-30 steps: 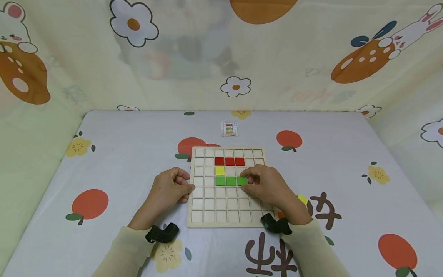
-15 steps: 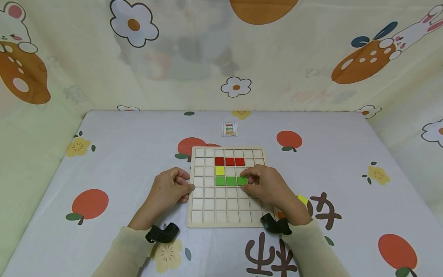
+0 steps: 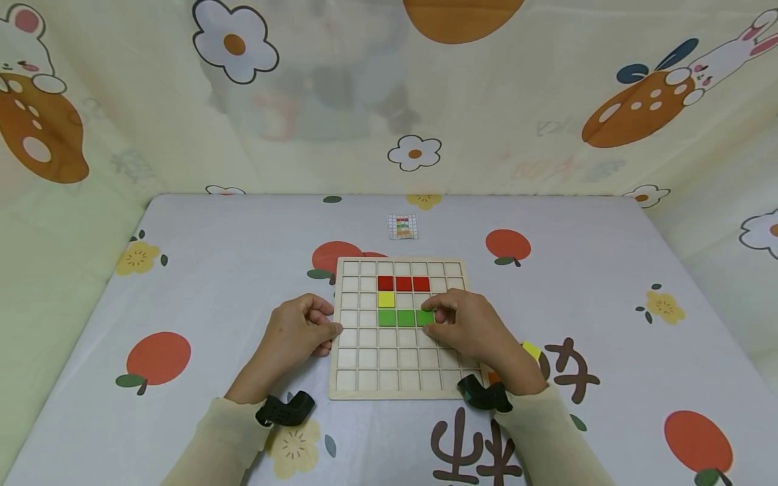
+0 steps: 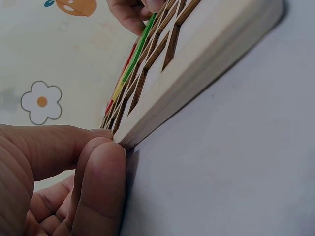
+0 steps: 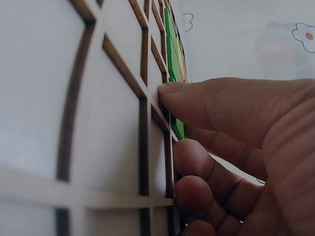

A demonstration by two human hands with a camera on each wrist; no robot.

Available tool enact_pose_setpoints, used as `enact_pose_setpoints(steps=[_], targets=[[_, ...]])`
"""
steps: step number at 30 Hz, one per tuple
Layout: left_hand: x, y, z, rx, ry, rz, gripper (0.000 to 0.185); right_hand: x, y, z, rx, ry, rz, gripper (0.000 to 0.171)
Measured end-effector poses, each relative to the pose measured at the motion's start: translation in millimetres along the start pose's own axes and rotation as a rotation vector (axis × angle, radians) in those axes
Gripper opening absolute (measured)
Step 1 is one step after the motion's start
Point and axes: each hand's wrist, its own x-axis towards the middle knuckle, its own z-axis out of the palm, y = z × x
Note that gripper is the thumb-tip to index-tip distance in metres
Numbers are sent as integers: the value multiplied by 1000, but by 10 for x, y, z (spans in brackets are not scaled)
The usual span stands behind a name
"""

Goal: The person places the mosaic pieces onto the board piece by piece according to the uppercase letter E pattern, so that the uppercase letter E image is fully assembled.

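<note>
A wooden grid board (image 3: 357, 337) lies on the table before me. Three red tiles (image 3: 404, 283) sit in one row, a yellow tile (image 3: 385, 299) below the leftmost, then a row of three green tiles (image 3: 405, 318). The thumb and forefinger of my right hand (image 3: 471, 325) pinch the rightmost green tile (image 3: 427, 317), partly covered by the fingertips and lying in line with the other two. At the board's left edge, my left hand (image 3: 300, 325) holds the rim (image 4: 182, 78) between thumb and forefinger, its other fingers curled underneath.
A small card (image 3: 403, 227) printed with a coloured grid lies behind the board. Beside my right wrist, a yellow tile (image 3: 531, 349) and an orange tile (image 3: 494, 377) show partly on the cloth. A patterned curtain (image 3: 340, 101) rises behind the table.
</note>
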Motion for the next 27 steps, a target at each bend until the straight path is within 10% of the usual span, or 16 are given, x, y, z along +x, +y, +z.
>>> enact_pose_setpoints(steps=[27], targets=[[-6, -5, 7, 6, 7, 2, 24, -160, 89, -193, -34, 64, 0, 52]])
